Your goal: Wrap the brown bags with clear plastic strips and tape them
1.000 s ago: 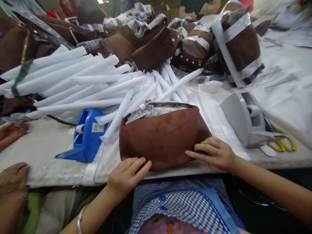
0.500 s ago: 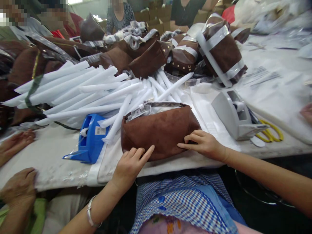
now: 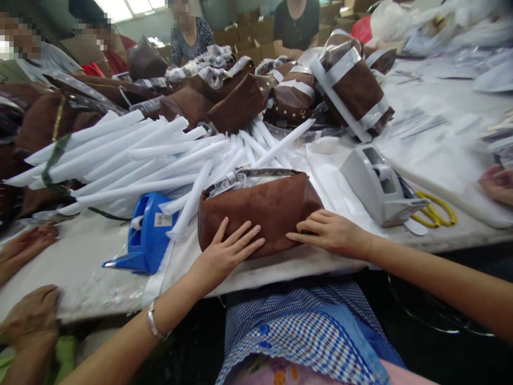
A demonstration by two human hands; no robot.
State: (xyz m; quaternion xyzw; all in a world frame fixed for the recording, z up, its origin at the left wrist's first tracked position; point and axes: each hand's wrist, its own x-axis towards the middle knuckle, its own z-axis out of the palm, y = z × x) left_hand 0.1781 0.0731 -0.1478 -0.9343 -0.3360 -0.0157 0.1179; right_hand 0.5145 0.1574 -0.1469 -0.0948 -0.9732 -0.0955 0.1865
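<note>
A brown suede handbag (image 3: pixel 264 203) lies on its side near the front edge of the white table (image 3: pixel 80 256), its open top stuffed with plastic and paper. My left hand (image 3: pixel 230 250) rests flat on the bag's front face, fingers spread. My right hand (image 3: pixel 328 232) lies on the bag's lower right corner, fingers stretched out and slightly curled against the suede. Neither hand holds anything.
White paper rolls (image 3: pixel 132 155) are heaped behind the bag. A blue tape dispenser (image 3: pixel 146 232) sits left, a grey one (image 3: pixel 379 184) right, with yellow scissors (image 3: pixel 436 211). More brown bags (image 3: pixel 348 88) are piled at the back. Other people's hands (image 3: pixel 28 321) are at the left edge.
My left hand has slid up from the bag's lower edge onto its front face and spread out. The right hand has stayed at the corner. The view has tilted up.
</note>
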